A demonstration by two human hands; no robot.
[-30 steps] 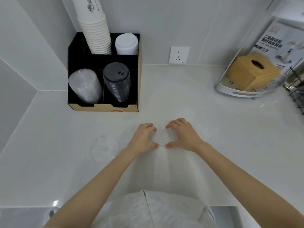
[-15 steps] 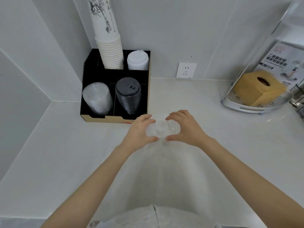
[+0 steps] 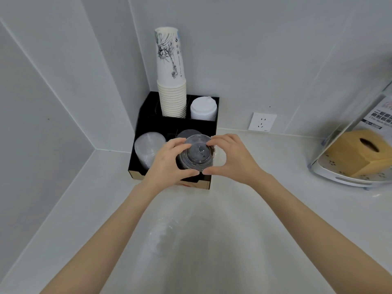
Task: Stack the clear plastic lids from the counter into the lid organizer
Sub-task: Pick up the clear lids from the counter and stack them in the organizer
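Observation:
I hold a small stack of clear plastic lids [image 3: 198,153] between both hands, in front of the black lid organizer [image 3: 144,115]. My left hand [image 3: 167,164] grips the stack's left side and my right hand [image 3: 230,158] grips its right side. The lids hover over the organizer's front right compartment, covering the dark lids there. A stack of clear lids [image 3: 148,148] lies in the front left compartment.
A tall stack of paper cups [image 3: 171,81] and white lids [image 3: 203,109] fill the organizer's back compartments. A wall socket [image 3: 262,122] is to the right. A tissue box [image 3: 358,151] sits on a white tray [image 3: 339,179] at the far right.
Both hands lifted the clear lids off the counter and carried them forward to the organizer. The view tilted up, so the single lid lying on the counter at the left is out of sight.

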